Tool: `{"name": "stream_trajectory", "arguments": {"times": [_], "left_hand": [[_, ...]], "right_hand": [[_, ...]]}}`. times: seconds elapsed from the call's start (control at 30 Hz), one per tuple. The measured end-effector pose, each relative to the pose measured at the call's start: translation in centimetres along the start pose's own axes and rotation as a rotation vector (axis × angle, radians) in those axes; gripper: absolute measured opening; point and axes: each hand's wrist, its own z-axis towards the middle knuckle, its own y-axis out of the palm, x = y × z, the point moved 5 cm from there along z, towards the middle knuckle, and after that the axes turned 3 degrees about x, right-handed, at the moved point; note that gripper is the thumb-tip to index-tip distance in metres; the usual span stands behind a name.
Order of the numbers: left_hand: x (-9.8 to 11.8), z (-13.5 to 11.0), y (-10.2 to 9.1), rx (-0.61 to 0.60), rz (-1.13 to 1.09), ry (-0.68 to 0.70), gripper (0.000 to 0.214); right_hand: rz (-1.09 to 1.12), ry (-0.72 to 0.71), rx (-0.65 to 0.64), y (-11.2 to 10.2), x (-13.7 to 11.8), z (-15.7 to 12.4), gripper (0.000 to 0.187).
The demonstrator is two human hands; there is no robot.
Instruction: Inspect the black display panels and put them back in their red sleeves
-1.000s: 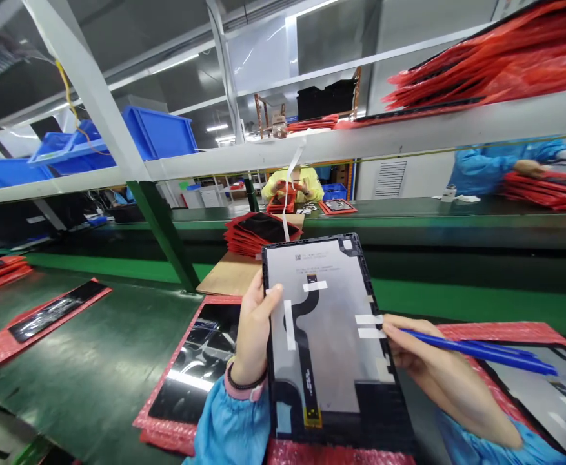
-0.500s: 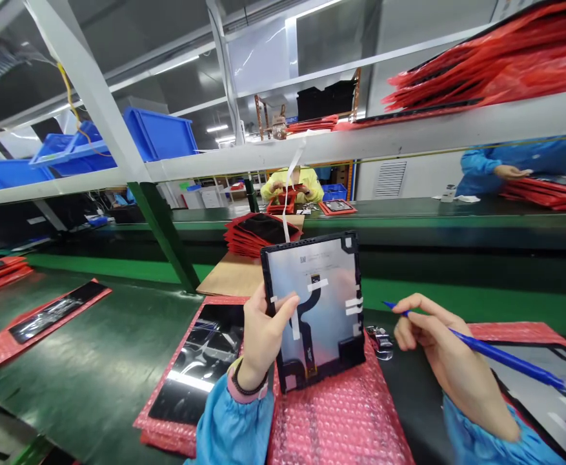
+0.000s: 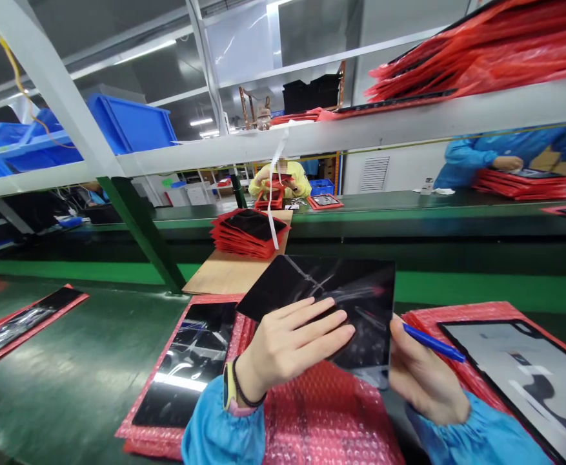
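A tablet screen (image 3: 360,290) is held up tilted, its glossy black face towards me. Across that face lie the fingers of my left hand (image 3: 292,345), with the thumb out of sight behind; this hand grips the screen. At the screen's right edge is my right hand (image 3: 423,378), closed on a blue pen (image 3: 432,342) that points off to the right; its fingertips meet the edge and are partly hidden. Pink bubble wrap (image 3: 328,420) lies below the screen. A second screen (image 3: 190,361), glossy side up, rests on pink wrap to the left.
On the right, a screen (image 3: 500,336) lies back side up on red wrap. Wrapped screens (image 3: 248,236) are stacked on cardboard (image 3: 210,274) ahead. A shelf rail (image 3: 312,139) and green post (image 3: 142,232) cross the bench; co-workers sit beyond.
The screen has been turned over from its grey back to its black face, still in my left hand. My right hand, with the pen, has moved left to the screen's edge.
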Motion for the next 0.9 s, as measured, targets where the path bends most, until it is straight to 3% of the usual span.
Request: {"name": "stream_trajectory", "arguments": {"times": [0.23,0.33,0.4,0.47,0.57,0.6,0.67,0.77,0.83,0.9], "left_hand": [[2.2,-0.3,0.6,-0.03,0.198,0.23,0.04],[3.2,-0.8,0.7,-0.028,0.121,0.269,0.022],[3.4,-1.0,0.7,-0.006,0.023,0.238,0.023],[2.7,-1.1,0.2,0.145,-0.054,0.091,0.025],[0.1,-1.8,-1.2,0.528,-0.086,-0.299,0.014],[-0.8,-2.1,-1.4,0.602,-0.109,-0.428,0.01],[-2.4,-2.2,-1.4,0.606,-0.231,-0.639,0.011],[-4.3,-1.9,-0.7,0.474,-0.529,-0.836,0.021],[-4.9,-1.6,-0.4,0.478,-0.729,-0.872,0.021],[-5.2,-1.3,-0.2,0.57,-0.936,-0.814,0.018]], "right_hand": [[-0.09,-0.045,0.023,-0.3,-0.9,-0.1,0.039],[-0.026,-0.054,0.044,-0.7,-0.4,0.0,0.037],[0.026,-0.072,0.073,-0.9,-0.1,0.1,0.039],[0.046,-0.076,0.095,-1.1,0.1,0.0,0.04],[-0.029,-0.077,0.121,-1.7,0.0,-0.1,0.035],[-0.061,-0.089,0.132,-2.1,-0.1,-0.2,0.031],[-0.081,-0.125,0.181,-3.1,-0.2,-0.4,0.023],[-0.018,-0.2,0.304,-4.7,-0.4,-0.9,0.017],[0.02,-0.235,0.345,-5.3,-0.3,-1.2,0.018],[-0.046,-0.277,0.321,-5.1,-0.5,-1.2,0.023]]}}
